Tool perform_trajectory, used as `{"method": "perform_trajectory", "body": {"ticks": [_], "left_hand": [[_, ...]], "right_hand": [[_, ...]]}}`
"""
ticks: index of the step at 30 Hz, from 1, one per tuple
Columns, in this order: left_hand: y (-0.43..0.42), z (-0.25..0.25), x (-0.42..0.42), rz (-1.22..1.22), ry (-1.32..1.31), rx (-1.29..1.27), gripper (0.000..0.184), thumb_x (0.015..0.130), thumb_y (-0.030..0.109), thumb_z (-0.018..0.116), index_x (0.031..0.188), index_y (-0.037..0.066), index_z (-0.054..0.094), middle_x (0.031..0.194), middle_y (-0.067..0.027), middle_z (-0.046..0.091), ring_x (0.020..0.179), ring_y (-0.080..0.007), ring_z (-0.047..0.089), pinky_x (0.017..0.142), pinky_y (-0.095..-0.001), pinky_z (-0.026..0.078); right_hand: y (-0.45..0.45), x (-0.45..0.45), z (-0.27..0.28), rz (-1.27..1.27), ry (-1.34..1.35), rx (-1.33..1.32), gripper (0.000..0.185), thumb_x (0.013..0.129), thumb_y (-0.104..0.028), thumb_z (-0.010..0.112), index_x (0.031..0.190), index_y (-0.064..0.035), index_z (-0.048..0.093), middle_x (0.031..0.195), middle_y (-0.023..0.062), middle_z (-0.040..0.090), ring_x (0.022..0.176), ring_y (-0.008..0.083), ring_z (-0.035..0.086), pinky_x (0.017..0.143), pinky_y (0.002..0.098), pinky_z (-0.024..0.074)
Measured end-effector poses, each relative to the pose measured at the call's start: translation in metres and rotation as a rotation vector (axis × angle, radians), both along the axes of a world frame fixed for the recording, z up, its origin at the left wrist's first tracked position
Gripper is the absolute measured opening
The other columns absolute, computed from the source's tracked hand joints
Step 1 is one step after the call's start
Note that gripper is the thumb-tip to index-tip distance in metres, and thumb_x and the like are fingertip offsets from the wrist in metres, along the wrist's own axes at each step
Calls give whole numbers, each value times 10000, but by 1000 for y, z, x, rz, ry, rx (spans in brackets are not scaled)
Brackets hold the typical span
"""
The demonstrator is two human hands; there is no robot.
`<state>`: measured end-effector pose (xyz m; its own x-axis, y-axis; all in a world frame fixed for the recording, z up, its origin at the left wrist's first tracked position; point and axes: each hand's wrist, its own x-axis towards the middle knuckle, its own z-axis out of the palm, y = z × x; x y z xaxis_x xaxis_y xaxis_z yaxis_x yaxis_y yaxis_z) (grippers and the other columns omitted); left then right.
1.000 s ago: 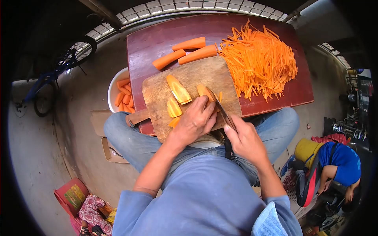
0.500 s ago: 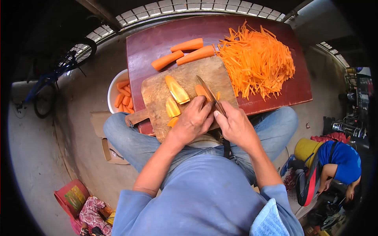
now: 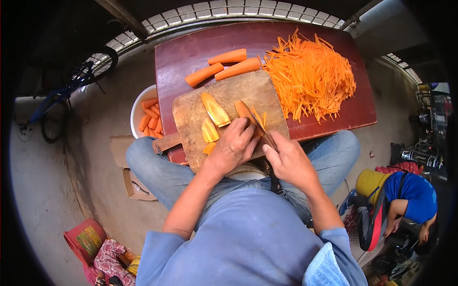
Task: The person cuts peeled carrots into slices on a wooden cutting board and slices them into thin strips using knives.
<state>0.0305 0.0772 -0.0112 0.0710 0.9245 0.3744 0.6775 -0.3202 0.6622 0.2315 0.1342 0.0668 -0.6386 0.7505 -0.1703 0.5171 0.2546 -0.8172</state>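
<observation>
My right hand [image 3: 292,161] is closed around the handle of a knife [image 3: 254,118], its blade slanting up and left over the wooden cutting board [image 3: 188,107]. Bent fingers of my left hand [image 3: 234,147] press a carrot piece [image 3: 239,108] to the board, close beside the blade; the hand hides its lower part. A few thin carrot strips [image 3: 264,117] lie just right of the knife. On the board's left half rest sliced carrot sections, an upper stack [image 3: 214,109] and a lower stack [image 3: 209,130], with another bit partly under my left wrist.
Three whole peeled carrots [image 3: 227,56] lie beyond the board on the red table [image 3: 174,57]. A large heap of carrot shreds [image 3: 312,78] covers the table's right side. Left of it stands a white bucket [image 3: 136,112] of carrots. Another person [image 3: 410,195] bends down at the right.
The knife has shifted slightly left and down onto the carrot piece. More cut strips now show to the right of the blade. My left hand has barely moved.
</observation>
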Motion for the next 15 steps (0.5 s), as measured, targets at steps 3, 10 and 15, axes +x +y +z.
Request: {"method": "perform_trajectory", "body": {"ticks": [3,10,15], "left_hand": [[-4,-5,0,22,-31,-29,393,866,20,869,1223,-60,726,1214,-245,685,1098,-450,708,955,-487,607],[-4,-2,0,35,-31,-9,389,856,28,897,1197,-58,729,1215,-240,697,1101,-442,719,943,-482,613],[-3,-5,0,30,-22,5,388,851,31,902,1184,-60,725,1216,-238,692,1103,-441,718,941,-483,612]], "right_hand": [[-9,18,18,-24,-103,-132,218,1084,-169,651,1167,22,588,898,342,700,923,588,690,788,632,531],[-17,38,37,-27,-76,-145,216,1076,-164,653,1176,22,611,862,321,679,874,566,684,751,599,518],[-6,17,33,-20,-63,-147,233,1081,-165,648,1204,32,625,897,328,696,906,573,692,767,604,528]]}}
